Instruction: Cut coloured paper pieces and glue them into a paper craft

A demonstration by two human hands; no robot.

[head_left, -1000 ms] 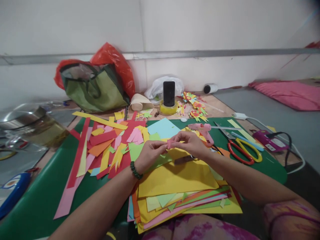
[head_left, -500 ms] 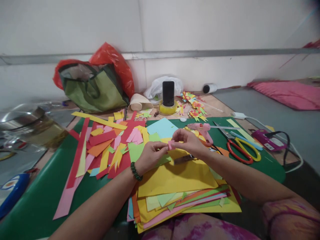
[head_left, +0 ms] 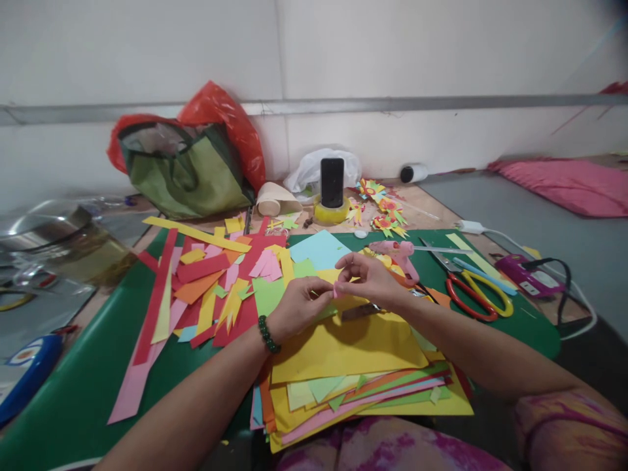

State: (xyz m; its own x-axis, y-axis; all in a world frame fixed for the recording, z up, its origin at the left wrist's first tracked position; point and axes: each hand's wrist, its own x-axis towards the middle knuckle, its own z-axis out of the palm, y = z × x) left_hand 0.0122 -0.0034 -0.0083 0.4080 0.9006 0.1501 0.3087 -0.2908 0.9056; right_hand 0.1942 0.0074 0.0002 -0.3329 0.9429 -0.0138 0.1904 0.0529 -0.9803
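My left hand (head_left: 297,306) and my right hand (head_left: 369,280) meet over a stack of coloured paper sheets (head_left: 353,366) on a green mat (head_left: 88,392). Both hands pinch a small pink paper piece (head_left: 335,290) between their fingertips. A bead bracelet (head_left: 267,334) circles my left wrist. Under my right hand a dark, flat tool (head_left: 360,313) lies on the yellow top sheet.
Paper strips and scraps (head_left: 206,288) cover the mat's left half. A pink glue gun (head_left: 395,251), scissors (head_left: 473,294) and a ruler lie to the right. A phone (head_left: 332,182) stands on a tape roll at the back, beside a green bag (head_left: 184,171) and finished paper flowers (head_left: 383,209).
The two hands have drawn slightly closer and lower, and the pink piece sits deeper between the fingertips. Nothing else has shifted.
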